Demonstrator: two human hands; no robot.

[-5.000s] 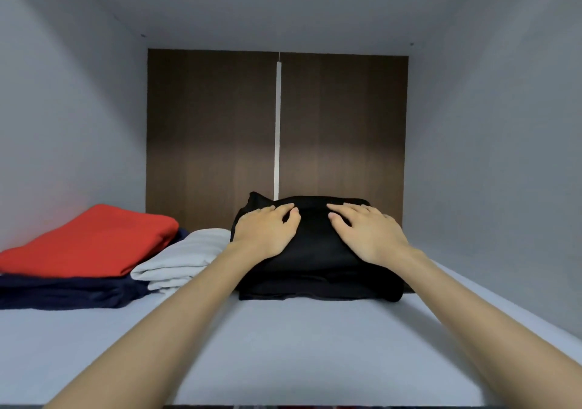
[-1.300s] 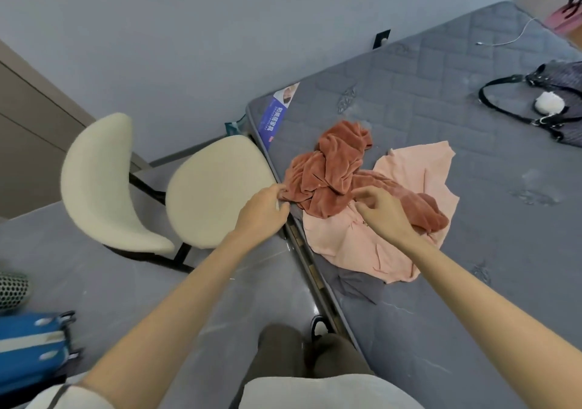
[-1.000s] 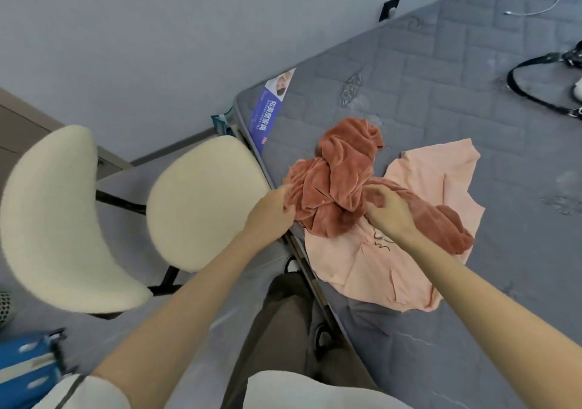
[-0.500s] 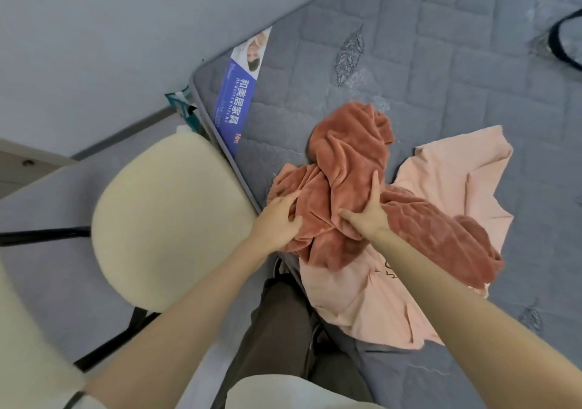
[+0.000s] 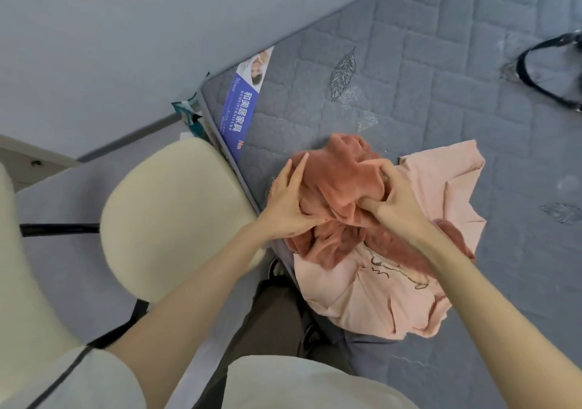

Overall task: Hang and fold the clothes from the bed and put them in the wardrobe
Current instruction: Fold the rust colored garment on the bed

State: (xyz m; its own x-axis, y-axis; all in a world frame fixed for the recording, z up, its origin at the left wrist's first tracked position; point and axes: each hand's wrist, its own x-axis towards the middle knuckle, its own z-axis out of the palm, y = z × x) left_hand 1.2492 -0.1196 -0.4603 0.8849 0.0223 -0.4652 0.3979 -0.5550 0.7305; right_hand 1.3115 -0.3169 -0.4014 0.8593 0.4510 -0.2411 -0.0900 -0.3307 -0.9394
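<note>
Head view: rust fleece garment (image 5: 343,185) sat bunched near the bed (image 5: 409,78) edge, on top of a crumpled pink shirt (image 5: 378,298); right hand (image 5: 398,201) had its fingers curled into the folds; left hand (image 5: 288,201) lay with straight fingers against its side; my read: neither piece folded, wardrobe out of view, fold and stow both pending; chair (image 5: 170,216) just beside the bed.

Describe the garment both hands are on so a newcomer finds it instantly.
On the grey quilted mattress, near the edge beside the cream chair, two garments lie heaped. The rust fleece garment is the upper one, between the left hand and right hand. It is darker and fuzzier than the smooth pale pink shirt beneath.
</note>
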